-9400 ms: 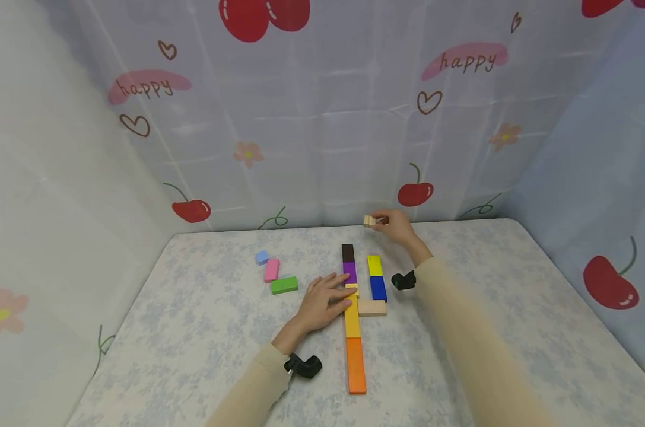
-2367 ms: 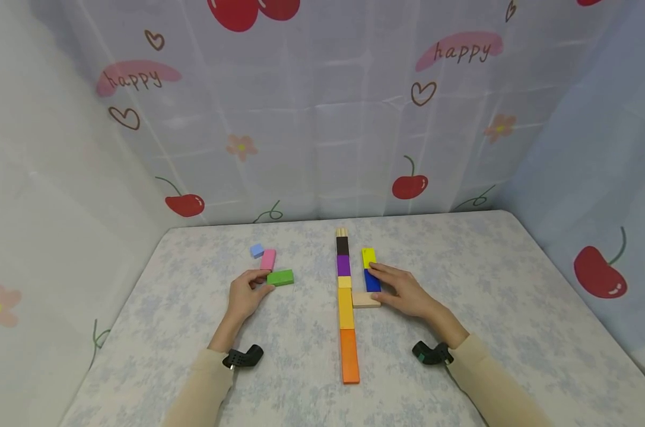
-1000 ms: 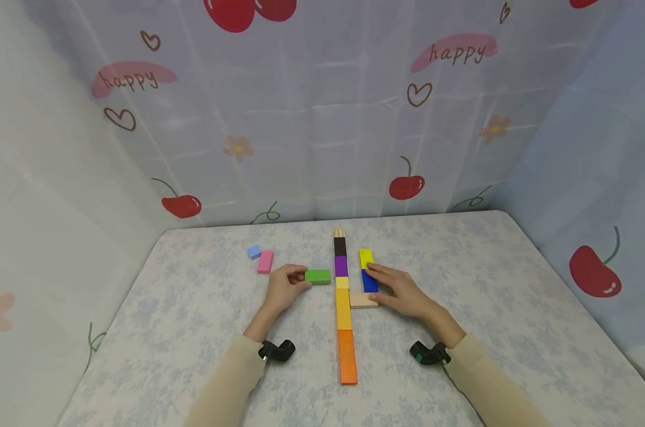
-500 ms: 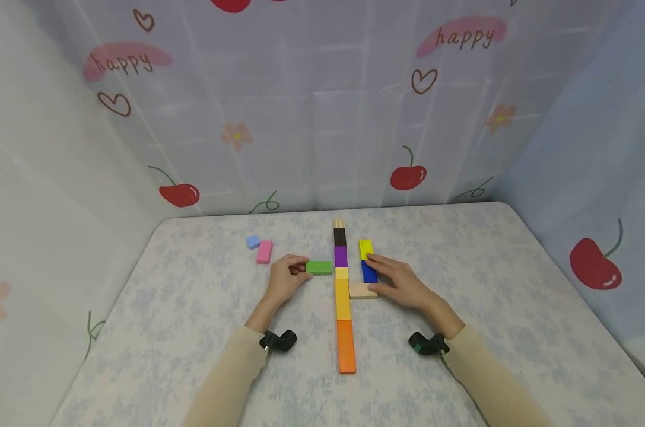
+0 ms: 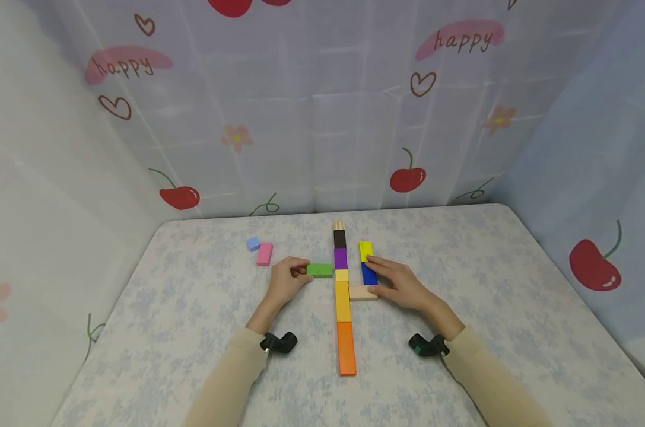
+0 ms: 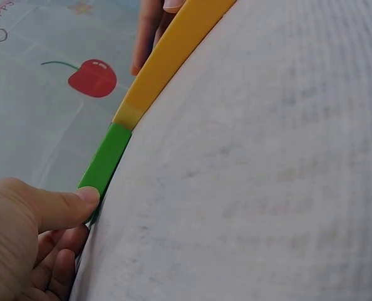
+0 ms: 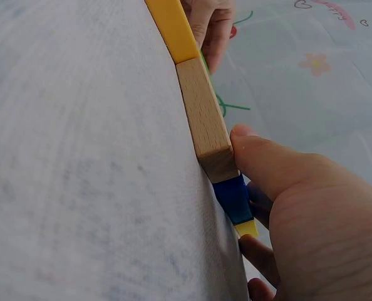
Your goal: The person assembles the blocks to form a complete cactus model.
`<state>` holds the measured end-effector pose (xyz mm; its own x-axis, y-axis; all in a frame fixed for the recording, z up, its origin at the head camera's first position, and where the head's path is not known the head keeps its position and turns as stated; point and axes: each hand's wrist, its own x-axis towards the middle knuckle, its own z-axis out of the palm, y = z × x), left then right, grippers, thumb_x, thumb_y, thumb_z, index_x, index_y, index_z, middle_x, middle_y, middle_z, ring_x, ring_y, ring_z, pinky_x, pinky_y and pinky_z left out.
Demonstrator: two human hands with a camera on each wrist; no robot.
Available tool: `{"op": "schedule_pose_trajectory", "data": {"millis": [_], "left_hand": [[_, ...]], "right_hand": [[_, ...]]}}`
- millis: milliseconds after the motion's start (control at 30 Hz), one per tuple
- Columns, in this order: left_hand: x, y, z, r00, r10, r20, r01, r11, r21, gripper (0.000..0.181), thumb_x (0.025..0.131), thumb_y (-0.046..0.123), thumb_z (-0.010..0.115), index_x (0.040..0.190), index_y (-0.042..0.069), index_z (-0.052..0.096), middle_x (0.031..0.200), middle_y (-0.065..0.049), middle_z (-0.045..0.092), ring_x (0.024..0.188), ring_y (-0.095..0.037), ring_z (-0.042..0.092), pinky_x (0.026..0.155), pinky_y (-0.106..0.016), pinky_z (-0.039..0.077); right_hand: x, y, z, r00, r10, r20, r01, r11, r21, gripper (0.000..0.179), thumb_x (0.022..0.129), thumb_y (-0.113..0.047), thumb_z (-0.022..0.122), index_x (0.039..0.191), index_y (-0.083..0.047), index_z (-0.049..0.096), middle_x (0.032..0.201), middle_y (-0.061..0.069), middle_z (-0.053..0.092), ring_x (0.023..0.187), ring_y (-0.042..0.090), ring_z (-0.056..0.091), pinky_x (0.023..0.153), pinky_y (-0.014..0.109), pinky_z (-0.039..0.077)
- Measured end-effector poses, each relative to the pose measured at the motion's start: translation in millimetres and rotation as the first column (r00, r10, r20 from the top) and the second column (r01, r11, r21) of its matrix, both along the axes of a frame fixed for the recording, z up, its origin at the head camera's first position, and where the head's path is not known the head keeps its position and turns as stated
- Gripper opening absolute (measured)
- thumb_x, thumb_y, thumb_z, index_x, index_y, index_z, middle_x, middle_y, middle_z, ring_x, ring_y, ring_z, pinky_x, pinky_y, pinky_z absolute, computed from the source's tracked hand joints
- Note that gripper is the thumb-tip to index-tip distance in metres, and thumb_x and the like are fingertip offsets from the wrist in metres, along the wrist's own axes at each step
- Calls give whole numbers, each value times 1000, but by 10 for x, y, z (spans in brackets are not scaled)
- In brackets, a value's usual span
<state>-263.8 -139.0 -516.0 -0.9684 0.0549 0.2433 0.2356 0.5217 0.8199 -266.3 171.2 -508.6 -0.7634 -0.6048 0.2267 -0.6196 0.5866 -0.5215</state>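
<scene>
In the head view my left hand (image 5: 287, 279) pinches a green block (image 5: 320, 270) between thumb and fingers. The block's far end meets the column of blocks, beside the small pale-yellow block (image 5: 342, 275). My right hand (image 5: 402, 283) lies with fairly straight fingers along the yellow block (image 5: 365, 250) and the blue block (image 5: 369, 274). Its thumb rests at the outer end of a plain wooden block (image 7: 203, 113), whose other end abuts the amber block (image 5: 342, 301). In the left wrist view my thumb presses on the green block's near end.
Continuing the column are an orange block (image 5: 346, 349), a purple block (image 5: 340, 258), a dark block (image 5: 339, 239) and a ridged pale wooden piece (image 5: 339, 225). A pink block (image 5: 264, 254) and a light-blue cube (image 5: 253, 244) lie at left. A cherry-print curtain (image 5: 322, 130) hangs behind.
The ridged wooden piece, earlier in my right hand, now tops the column. My left hand has slid the green block right, from beside the pink block to the column. My right hand stays put lately.
</scene>
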Motion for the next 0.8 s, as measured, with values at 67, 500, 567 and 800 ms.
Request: {"op": "schedule_pose_trajectory", "data": {"millis": [67,500,567,800], "left_hand": [[5,2,3,1000,1,0,-1,1000,-12,29,76,0,81,105,0,75,91,-13,70,79,-20,64,69,-24,51],[13,22,-24,1000,-3,6,3,999,-33,29,76,2,81,104,1,76,91,-10,70,79,-19,64,70,-26,49],[10,25,-27,1000,-2,7,2,999,-36,29,76,2,81,104,2,76,91,-10,70,79,-19,63,71,-26,49],[-5,28,-24,1000,-6,2,6,999,-37,29,75,2,81,104,2,76,91,-10,70,79,-19,63,70,-27,49]], "right_hand": [[0,0,0,1000,6,-7,-6,1000,-4,59,91,-28,69,142,-3,51,150,18,44,138,38,42,110,61,33],[19,-10,-24,1000,-3,-7,3,1000,8,59,92,-29,68,142,-3,51,150,18,44,138,39,42,110,61,33],[18,-10,-21,1000,0,-10,0,1000,0,59,91,-29,68,142,-3,51,150,18,44,138,39,42,110,60,34],[10,-7,-5,1000,-6,-4,6,1000,10,59,92,-29,68,142,-4,50,151,17,43,138,39,42,110,60,33]]}}
